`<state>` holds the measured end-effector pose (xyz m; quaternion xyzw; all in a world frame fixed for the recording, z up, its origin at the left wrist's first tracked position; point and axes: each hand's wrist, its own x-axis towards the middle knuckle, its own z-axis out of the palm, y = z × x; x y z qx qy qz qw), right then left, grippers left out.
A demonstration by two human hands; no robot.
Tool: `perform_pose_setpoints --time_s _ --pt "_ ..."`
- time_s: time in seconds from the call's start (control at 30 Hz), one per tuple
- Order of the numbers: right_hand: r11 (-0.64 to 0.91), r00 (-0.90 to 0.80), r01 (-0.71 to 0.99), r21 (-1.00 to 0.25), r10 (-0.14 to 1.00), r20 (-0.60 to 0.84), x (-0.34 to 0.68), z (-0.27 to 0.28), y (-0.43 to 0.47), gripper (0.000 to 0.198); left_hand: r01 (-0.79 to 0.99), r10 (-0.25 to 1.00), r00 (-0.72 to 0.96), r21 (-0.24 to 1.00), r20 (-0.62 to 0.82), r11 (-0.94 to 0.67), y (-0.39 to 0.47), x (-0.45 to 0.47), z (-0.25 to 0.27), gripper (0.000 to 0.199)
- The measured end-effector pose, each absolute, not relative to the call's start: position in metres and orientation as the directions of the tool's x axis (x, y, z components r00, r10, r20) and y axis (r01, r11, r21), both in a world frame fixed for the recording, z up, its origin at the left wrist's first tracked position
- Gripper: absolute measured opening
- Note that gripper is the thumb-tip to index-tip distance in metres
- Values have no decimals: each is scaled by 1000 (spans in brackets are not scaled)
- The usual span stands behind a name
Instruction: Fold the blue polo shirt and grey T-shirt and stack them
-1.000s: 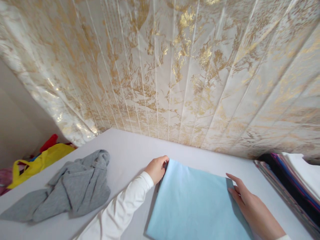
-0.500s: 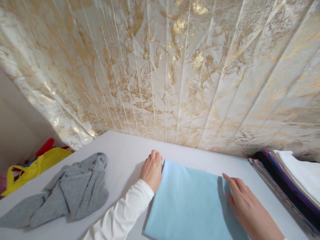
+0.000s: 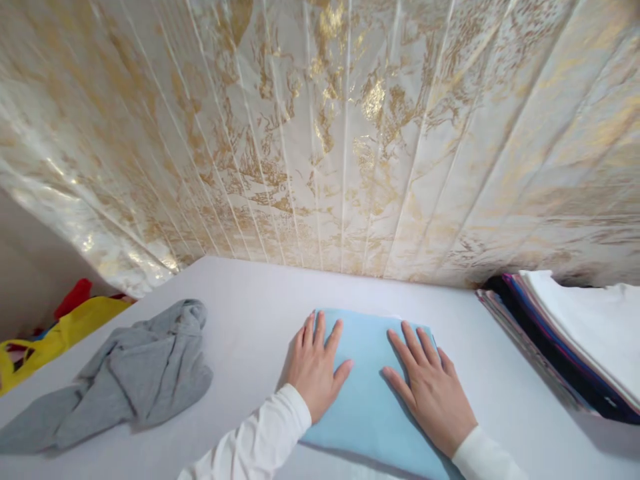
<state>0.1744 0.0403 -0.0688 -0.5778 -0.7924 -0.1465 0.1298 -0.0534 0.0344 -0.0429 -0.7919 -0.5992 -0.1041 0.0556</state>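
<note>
A light blue garment, folded into a flat rectangle (image 3: pixel 365 407), lies in front of me on the white table (image 3: pixel 250 360). My left hand (image 3: pixel 317 373) rests flat on its left edge with the fingers spread. Across from it, my right hand (image 3: pixel 430 383) is laid on the right side, fingers fanned out and palm down. Both hands touch the cloth from above and grip nothing. The kind of garment cannot be told from its folded shape.
A crumpled grey garment (image 3: pixel 150 373) lies to the left. Beyond the table's left edge is a yellow cloth or bag (image 3: pixel 75 330) with a red item (image 3: pixel 73 299). On the right sits a stack of folded clothes (image 3: pixel 575 340). A gold-patterned curtain (image 3: pixel 340 167) hangs behind.
Both hands have moved from the garment's side edges onto its top, fingers now spread. The blue garment sits farther from me, and its near edge has come into view.
</note>
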Motion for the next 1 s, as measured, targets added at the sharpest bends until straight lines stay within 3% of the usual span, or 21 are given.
perform_pose_setpoints --time_s 0.17,0.3,0.43,0.67,0.77,0.9,1.0 --pt "271 -281 959 81 880 383 170 -60 33 61 964 941 256 10 221 -265 28 -59 -34 57" --pt "373 -366 925 77 813 454 158 -57 11 63 909 887 392 43 245 -414 4 -55 -27 50" --pt "476 -454 877 60 784 422 144 -59 -12 61 861 862 473 109 182 -496 -13 -43 -32 54" --pt "457 -409 889 -36 826 389 145 -72 -20 62 867 873 453 139 180 -478 -13 -43 -45 59" --pt "458 -365 867 -198 852 375 161 -69 -9 59 860 876 458 176 152 -480 -11 -44 -40 62" --pt "321 -135 770 -552 927 350 212 -48 28 47 771 811 576 260 104 -581 -3 -25 -20 58" --pt "103 -3 638 -763 991 131 248 -33 60 36 699 753 656 342 44 -629 7 3 -11 60"
